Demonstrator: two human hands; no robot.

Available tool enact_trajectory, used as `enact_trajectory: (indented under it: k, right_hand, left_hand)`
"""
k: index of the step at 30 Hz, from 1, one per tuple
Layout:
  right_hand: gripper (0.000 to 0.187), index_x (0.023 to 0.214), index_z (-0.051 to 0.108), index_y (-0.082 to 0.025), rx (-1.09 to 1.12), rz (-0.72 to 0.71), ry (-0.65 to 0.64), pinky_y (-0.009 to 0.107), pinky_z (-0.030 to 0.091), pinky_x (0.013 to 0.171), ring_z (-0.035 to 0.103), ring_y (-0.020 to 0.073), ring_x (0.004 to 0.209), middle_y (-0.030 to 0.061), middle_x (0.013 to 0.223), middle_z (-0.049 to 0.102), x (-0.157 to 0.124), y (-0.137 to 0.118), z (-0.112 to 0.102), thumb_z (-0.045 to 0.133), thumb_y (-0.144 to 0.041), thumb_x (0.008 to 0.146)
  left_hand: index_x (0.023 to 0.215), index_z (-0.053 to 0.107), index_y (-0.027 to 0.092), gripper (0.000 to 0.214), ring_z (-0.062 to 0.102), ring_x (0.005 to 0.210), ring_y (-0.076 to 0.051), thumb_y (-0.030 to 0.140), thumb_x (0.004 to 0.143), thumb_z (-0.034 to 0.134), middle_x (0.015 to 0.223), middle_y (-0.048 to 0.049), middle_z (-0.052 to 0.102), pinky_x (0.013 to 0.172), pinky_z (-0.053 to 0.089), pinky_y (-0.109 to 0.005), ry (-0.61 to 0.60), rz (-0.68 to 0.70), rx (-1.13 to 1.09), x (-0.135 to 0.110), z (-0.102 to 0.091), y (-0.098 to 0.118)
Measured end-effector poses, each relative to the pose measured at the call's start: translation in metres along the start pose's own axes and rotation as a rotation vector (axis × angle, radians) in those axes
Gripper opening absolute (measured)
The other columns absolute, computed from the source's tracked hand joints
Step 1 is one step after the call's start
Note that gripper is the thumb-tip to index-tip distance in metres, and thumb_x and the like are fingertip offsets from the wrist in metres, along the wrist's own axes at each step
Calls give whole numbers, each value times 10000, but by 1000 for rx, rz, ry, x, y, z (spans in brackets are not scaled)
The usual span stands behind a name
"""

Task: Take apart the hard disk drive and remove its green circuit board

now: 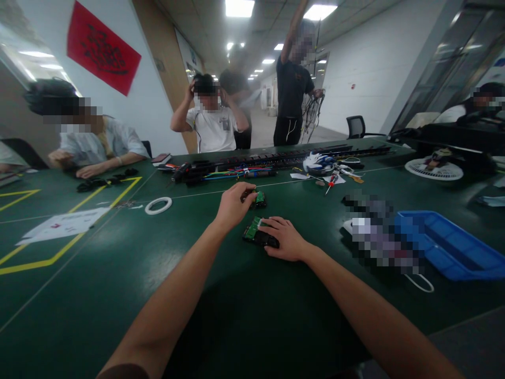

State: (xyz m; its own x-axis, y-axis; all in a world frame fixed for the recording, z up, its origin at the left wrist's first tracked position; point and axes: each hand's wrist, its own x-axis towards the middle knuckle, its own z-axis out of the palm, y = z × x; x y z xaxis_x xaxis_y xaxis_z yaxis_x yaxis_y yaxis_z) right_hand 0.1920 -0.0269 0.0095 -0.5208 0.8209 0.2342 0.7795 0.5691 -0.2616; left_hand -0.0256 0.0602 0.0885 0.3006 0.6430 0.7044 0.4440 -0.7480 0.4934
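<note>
Two hard drives with green circuit boards and black casings lie on the green table. My left hand (235, 202) is at the farther hard drive (260, 199), its thumb and fingers closed about the left end, which they partly hide. Nearer to me is the other hard drive (253, 229), lying flat with its board upward. My right hand (287, 239) covers its right end, fingers over the top and thumb along the near edge.
A white ring (158, 206) lies to the left, near a paper sheet (63, 225) and yellow tape lines. Cables (240, 171), a glove (317, 162) and a screwdriver (330, 183) lie farther back. On the right is a blue tray (445, 231). Several people are around the table.
</note>
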Motion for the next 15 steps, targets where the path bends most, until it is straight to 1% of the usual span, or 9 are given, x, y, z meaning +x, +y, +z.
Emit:
enact_trajectory:
  k: [3,6,8,11,15]
  right_hand:
    - [696,1503,526,-319,-2,4,-2,635,289,1163,307,391,1496,81,1621,431,0,0,0,691,-488,849]
    - [698,1505,524,-322,-5,4,0,628,292,1163,312,390,1494,80,1621,432,0,-1,0,693,-482,848]
    - [698,1507,524,-321,-8,1,2,624,295,1162,313,389,1492,83,1620,432,0,-1,0,693,-475,847]
    - [701,1511,519,-318,-7,-2,-2,623,304,1154,314,390,1488,86,1618,433,0,0,0,691,-477,849]
    - [704,1508,524,-306,-8,-6,1,620,295,1160,317,395,1482,91,1619,431,0,0,0,694,-477,847]
  left_hand:
    - [1052,680,236,154,719,879,-190,308,919,706,1017,-38,754,844,599,-367,12,-46,-29,-1,1,1]
    - [1014,655,233,207,719,861,-191,351,880,760,991,-37,756,818,598,-364,26,-80,-46,-2,2,2]
    - [990,629,226,233,718,857,-187,346,861,781,1002,-39,755,802,595,-353,38,-98,-61,-2,3,1]
    - [971,599,220,210,716,871,-176,309,874,763,1039,-41,750,795,594,-336,40,-100,-92,-2,4,0]
    - [1005,629,223,132,702,916,-179,266,911,711,1048,-41,735,810,594,-333,29,-50,-50,-1,1,-1]
